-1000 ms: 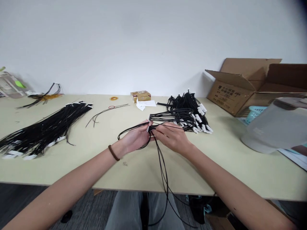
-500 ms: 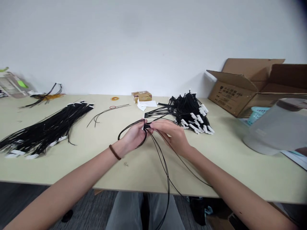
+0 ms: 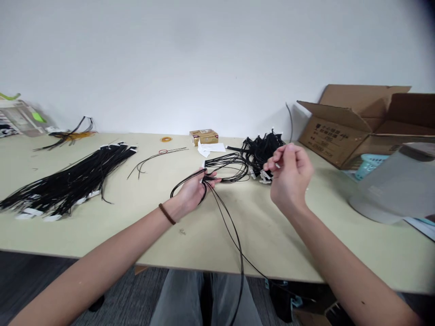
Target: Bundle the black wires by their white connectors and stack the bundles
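My left hand [image 3: 193, 190] is closed round a looped bundle of thin black wires [image 3: 234, 158] with a white connector [image 3: 203, 167] at its near end. Several loose wires from it hang over the table's front edge. To the right, my right hand [image 3: 290, 176] is raised with its fingers curled in, pinching a single black wire [image 3: 289, 118] whose free end sticks up above the fingers. Behind that hand lies a pile of coiled black wires [image 3: 261, 149] with white connectors, partly hidden by it.
At the left lies a long stack of black wires [image 3: 78, 176]. Near the wall are a small gold box [image 3: 204, 136], white paper [image 3: 212, 148] and a yellow ring [image 3: 166, 139]. An open cardboard box [image 3: 326, 136], a blue basket [image 3: 370, 165] and a grey container [image 3: 390, 190] stand right.
My right hand has moved away from the left, up and to the right, with one wire; that wire's end now points upward. My left hand keeps its grip on the bundle.
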Demonstrator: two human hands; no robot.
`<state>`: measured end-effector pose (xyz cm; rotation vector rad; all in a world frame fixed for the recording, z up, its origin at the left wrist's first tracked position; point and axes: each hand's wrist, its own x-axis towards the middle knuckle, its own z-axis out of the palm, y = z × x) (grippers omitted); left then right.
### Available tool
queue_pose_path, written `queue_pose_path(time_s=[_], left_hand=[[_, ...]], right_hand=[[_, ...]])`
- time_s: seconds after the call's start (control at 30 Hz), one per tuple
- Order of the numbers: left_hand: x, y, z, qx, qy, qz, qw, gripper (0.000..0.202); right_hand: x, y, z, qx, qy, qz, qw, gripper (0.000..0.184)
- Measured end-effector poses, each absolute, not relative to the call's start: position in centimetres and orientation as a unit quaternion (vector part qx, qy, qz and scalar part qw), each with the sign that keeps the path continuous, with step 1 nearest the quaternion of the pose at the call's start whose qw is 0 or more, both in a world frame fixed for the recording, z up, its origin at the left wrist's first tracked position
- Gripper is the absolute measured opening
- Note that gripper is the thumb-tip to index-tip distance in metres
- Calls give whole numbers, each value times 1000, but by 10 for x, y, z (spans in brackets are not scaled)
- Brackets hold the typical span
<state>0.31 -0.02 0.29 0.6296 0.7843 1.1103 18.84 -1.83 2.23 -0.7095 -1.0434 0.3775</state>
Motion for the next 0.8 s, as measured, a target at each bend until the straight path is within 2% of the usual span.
queue_pose_path(time_s=[0.07, 0.13, 0.27, 0.37, 0.47, 0.8], left_hand=[[3, -1, 2, 291, 355, 501, 733, 8], [3, -1, 1, 302, 347, 496, 736, 7], [4, -1, -2, 325, 327, 483, 745, 5], [3, 0, -4, 344, 297, 479, 751, 4], [3, 0, -5, 361, 274, 485, 748, 6], [3, -2, -7, 413, 248, 471, 739, 6]], right_hand=[[194, -17, 25, -360, -471, 104, 799, 25], [194, -21, 27, -389, -505, 4, 770, 23], [180, -32, 22, -357, -663, -166, 636, 11], [171, -35, 13, -319, -745, -237, 537, 9], [169, -33, 5, -324, -764, -298, 472, 8], [171, -31, 5, -327, -753, -340, 458, 7]])
